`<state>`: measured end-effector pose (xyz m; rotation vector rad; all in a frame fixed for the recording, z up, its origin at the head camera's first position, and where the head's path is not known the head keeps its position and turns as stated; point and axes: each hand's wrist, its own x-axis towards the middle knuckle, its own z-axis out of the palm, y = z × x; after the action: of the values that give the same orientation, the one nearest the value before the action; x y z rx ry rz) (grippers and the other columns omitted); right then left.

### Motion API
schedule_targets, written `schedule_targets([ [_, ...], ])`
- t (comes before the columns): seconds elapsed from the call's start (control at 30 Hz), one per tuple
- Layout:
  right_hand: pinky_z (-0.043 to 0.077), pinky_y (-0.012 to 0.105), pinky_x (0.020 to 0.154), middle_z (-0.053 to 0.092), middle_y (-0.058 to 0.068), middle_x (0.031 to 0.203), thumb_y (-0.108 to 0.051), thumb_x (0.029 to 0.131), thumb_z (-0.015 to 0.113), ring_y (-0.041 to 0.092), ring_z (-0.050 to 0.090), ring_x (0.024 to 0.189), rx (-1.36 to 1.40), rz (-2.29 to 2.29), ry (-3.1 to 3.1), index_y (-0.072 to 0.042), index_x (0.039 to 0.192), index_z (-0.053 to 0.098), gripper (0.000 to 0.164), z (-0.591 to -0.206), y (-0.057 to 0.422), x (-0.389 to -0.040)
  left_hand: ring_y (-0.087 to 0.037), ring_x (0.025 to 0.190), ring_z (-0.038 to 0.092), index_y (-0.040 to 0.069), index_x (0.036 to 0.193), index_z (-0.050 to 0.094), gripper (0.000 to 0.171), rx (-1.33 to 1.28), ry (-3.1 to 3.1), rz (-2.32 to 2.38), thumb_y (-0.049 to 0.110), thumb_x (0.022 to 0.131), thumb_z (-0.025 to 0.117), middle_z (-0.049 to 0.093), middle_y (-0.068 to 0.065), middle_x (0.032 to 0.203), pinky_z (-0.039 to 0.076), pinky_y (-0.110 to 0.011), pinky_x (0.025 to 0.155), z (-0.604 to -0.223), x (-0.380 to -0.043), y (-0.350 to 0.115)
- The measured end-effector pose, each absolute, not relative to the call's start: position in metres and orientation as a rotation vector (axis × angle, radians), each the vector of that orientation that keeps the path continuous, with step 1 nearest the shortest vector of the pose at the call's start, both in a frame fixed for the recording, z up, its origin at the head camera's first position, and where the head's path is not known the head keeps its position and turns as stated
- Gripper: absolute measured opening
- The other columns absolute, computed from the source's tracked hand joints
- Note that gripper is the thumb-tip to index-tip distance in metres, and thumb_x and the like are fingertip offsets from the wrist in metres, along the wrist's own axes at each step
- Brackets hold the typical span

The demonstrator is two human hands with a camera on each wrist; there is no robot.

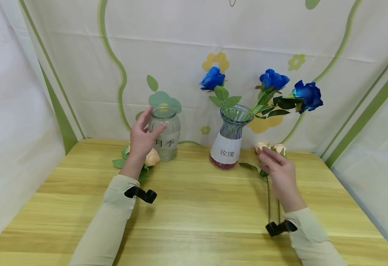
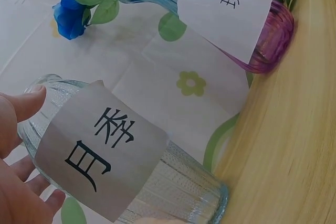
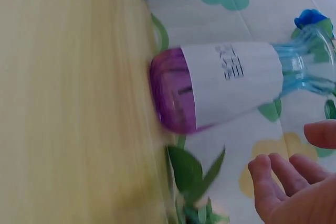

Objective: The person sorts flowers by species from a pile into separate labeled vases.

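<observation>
- The pale wood-grain table (image 1: 194,221) stretches in front of the waisted blue-to-purple glass vase (image 1: 232,130), the landmark here.
- The right hand (image 1: 278,175) hovers right of the landmark, fingers loosely extended and gripping nothing; whether it touches the blossoms below cannot be told.
- Two peach artificial roses (image 1: 279,149) with long green stems lie right of the landmark, stems pointing nearer than its base.
- More peach roses with green leaves (image 1: 152,157) lie left of it, partly behind the left forearm.
- The left hand (image 1: 142,140), thumb and fingers spread apart, frames the upper side of the clear ribbed glass vase (image 1: 172,127), upright left of the landmark; contact is unclear.
- Three blue artificial roses (image 1: 273,79) stand in the landmark.
</observation>
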<state>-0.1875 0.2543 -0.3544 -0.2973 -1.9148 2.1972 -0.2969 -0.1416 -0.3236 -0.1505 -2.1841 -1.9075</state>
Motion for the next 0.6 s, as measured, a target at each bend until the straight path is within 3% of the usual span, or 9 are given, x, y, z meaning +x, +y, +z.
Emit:
schedule_targets([
  [0.17, 0.063, 0.022, 0.087, 0.082, -0.009, 0.109, -0.005, 0.099, 0.073, 0.004, 0.078, 0.1, -0.206, 2.298, -1.809, -0.016, 0.126, 0.076, 0.029, -0.361, 0.292, -0.165, -0.018, 0.162, 0.032, 0.025, 0.165, 0.039, 0.079, -0.164, -2.188, -1.911, 0.03, 0.097, 0.079, 0.038, 0.002, 0.173, 0.028, -0.048, 0.131, -0.322, -0.297, -0.14],
  [0.37, 0.064, 0.023, 0.085, 0.083, -0.007, 0.105, -0.002, 0.1, 0.071, 0.005, 0.079, 0.097, -0.282, 2.318, -1.82, -0.025, 0.113, 0.079, 0.027, -0.368, 0.327, -0.146, -0.016, 0.161, 0.032, 0.027, 0.165, 0.04, 0.079, -0.153, -2.199, -1.91, 0.033, 0.097, 0.079, 0.039, 0.005, 0.172, 0.029, -0.047, 0.131, -0.322, -0.297, -0.142],
  [0.6, 0.064, 0.023, 0.082, 0.081, -0.011, 0.092, -0.007, 0.099, 0.075, 0.005, 0.079, 0.088, -0.566, 2.231, -2.009, -0.03, 0.095, 0.078, 0.024, -0.377, 0.346, -0.137, -0.017, 0.161, 0.033, 0.025, 0.165, 0.041, 0.079, -0.147, -2.186, -1.926, 0.031, 0.096, 0.08, 0.04, 0.003, 0.172, 0.03, -0.048, 0.13, -0.322, -0.295, -0.143],
])
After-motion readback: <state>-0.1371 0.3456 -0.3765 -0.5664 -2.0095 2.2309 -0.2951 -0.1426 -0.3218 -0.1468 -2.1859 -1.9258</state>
